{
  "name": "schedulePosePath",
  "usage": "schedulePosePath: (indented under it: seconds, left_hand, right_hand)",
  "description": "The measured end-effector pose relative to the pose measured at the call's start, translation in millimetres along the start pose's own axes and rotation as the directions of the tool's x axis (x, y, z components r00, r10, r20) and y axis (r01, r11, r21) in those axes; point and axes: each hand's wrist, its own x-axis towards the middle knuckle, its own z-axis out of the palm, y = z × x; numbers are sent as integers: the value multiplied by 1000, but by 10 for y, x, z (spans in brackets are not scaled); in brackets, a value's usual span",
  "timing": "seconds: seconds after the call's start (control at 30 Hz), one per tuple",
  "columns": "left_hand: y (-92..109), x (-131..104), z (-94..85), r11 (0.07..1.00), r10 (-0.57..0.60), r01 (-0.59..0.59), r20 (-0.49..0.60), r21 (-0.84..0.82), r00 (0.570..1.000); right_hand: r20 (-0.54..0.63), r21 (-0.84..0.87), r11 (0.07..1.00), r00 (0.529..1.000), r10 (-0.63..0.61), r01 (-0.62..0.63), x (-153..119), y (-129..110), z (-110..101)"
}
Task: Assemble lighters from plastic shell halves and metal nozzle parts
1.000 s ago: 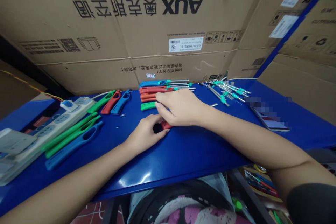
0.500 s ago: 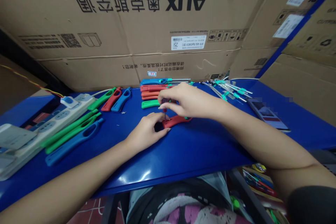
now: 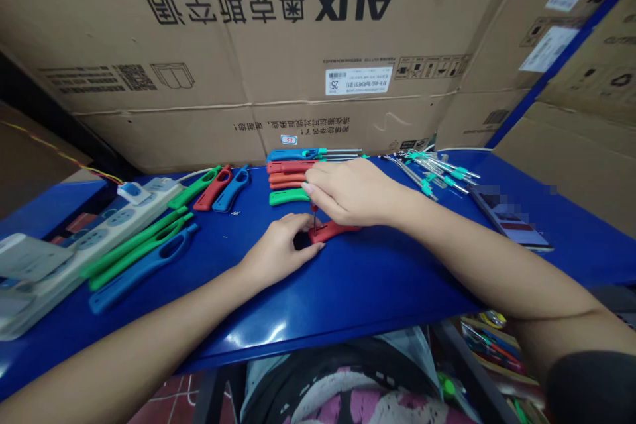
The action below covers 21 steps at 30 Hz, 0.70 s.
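Observation:
A red lighter handle lies flat on the blue table. My left hand grips its left end between thumb and fingers. Over it, my right hand is closed round a small screwdriver, held upright with its shaft reaching down to the handle's left part. Most of the screwdriver's grip is hidden by my fingers. Just behind, a green handle, orange-red handles and a blue lighter with a metal tube are lined up. My right hand partly covers that row.
On the left lie green, red and blue handles beside a white power strip. Tiny metal pieces lie near them. Metal tubes with teal parts and a phone are at the right. A cardboard panel stands behind.
My right hand has turned over the screwdriver, its fingers now folded more over the top of the grip. My left hand and the red handle stay in place.

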Motion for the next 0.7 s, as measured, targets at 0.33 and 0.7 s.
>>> schedulePosePath:
  seconds: [0.33, 0.7]
  left_hand:
    - [13, -2, -10, 1000, 27, -28, -24, -10, 999]
    - [16, 9, 2, 1000, 18, -19, -29, -10, 999]
  right_hand:
    - [-66, 511, 815, 958, -279, 272, -5, 221, -8]
    - [7, -114, 993, 999, -33, 33, -8, -51, -26]
